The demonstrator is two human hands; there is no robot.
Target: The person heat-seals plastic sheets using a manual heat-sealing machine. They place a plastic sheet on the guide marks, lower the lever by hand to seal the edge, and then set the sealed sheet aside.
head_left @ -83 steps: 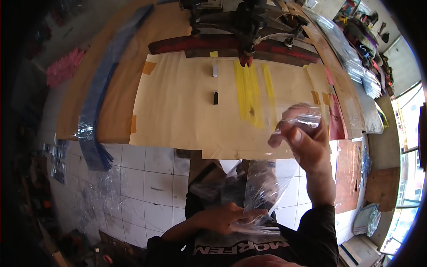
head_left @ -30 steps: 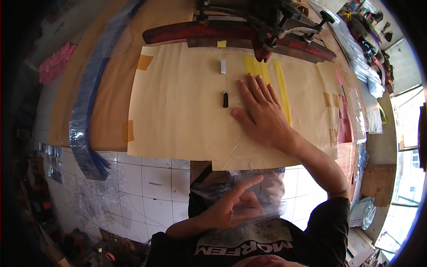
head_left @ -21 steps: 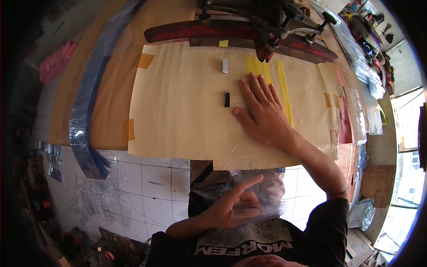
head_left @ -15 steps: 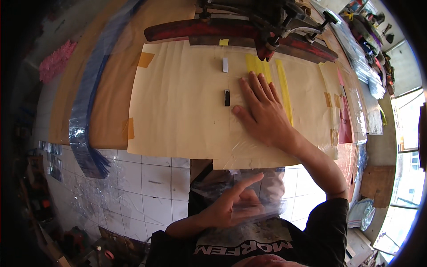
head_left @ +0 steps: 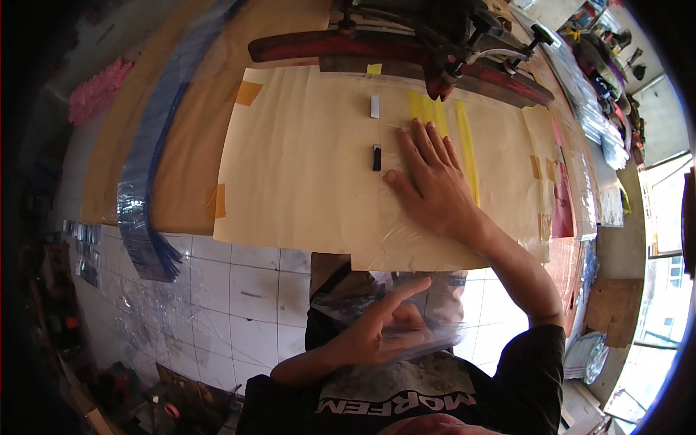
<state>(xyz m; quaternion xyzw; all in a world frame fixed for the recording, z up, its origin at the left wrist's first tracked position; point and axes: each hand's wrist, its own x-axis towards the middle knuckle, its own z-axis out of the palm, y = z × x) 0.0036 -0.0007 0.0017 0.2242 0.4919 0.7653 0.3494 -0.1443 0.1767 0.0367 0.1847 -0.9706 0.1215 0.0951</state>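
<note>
My right hand lies flat, fingers spread, on a tan paper sheet over the table. Under its palm and wrist, creases show a clear plastic film on the paper. Yellow tape strips run beside the fingers. Left of the thumb are a small black piece and a small white piece. Close to my body, my left hand holds a bundle of clear plastic sheets, its index finger stretched out and the other fingers curled. Part of its grip is hidden by the see-through plastic.
A machine with a long red-and-black bar spans the table beyond the paper. To the left, a stack of blue-edged plastic strips hangs over the table's front edge. Plastic scraps lie on the white-tiled floor. More plastic sheets lie at the far right.
The whole view has shifted slightly, with the table a little to the right. Both hands keep nearly the same pose and place.
</note>
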